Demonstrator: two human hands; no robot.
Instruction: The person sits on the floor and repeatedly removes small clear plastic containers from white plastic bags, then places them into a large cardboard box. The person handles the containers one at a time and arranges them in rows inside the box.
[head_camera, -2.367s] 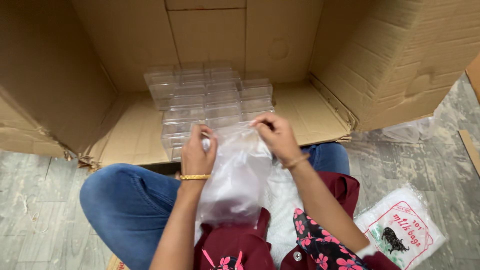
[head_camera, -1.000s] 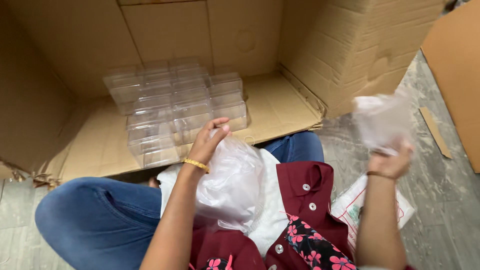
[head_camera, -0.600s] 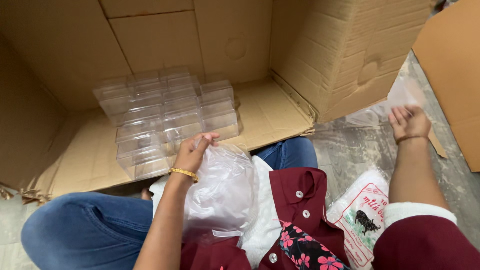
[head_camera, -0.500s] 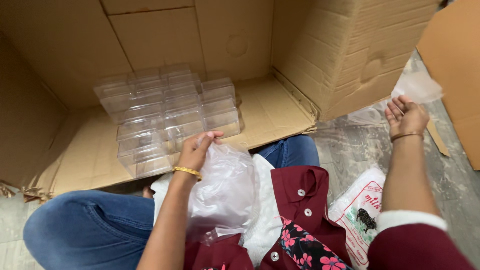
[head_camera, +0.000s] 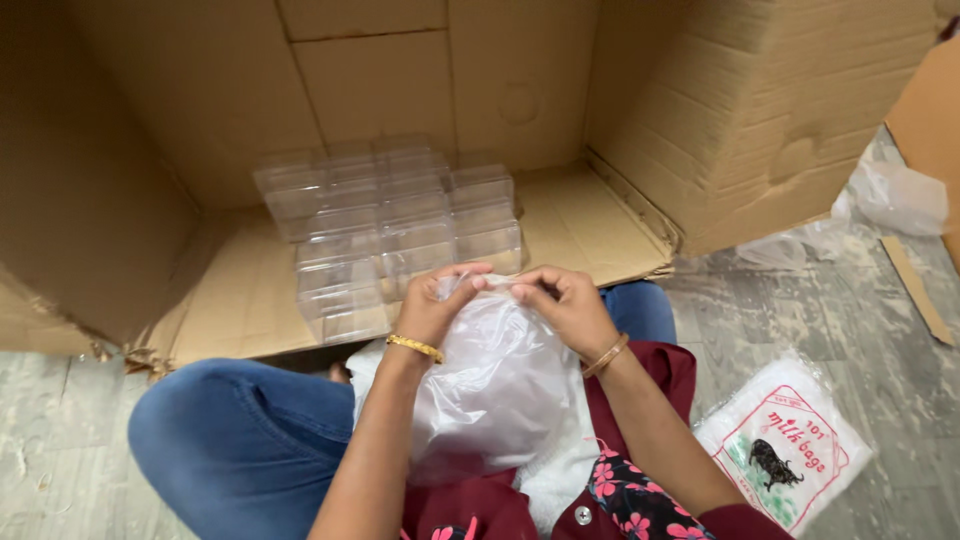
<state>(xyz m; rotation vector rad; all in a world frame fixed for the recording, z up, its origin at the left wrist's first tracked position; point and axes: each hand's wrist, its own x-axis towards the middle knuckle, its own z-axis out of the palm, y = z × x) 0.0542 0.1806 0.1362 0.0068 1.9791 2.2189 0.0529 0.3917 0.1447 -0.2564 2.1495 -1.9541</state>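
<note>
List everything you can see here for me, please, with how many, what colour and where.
Large open cardboard box: one, brown, lying on its side ahead of the person.
Clear plastic boxes: a stack, exact count unclear, transparent, on the box's lower flap.
Thin clear plastic bag: one, see-through whitish, on the lap, its top pinched by both hands.
Flat packet of bags with red print: one, white, on the floor at right.
Crumpled clear plastic wrap: one piece, transparent, on the floor at far right.
Grey marbled floor: under everything.
Blue jeans: bent knee at left.
Left hand: gold bangle, gripping the bag top.
Right hand: gold bangle, gripping the bag top.
</note>
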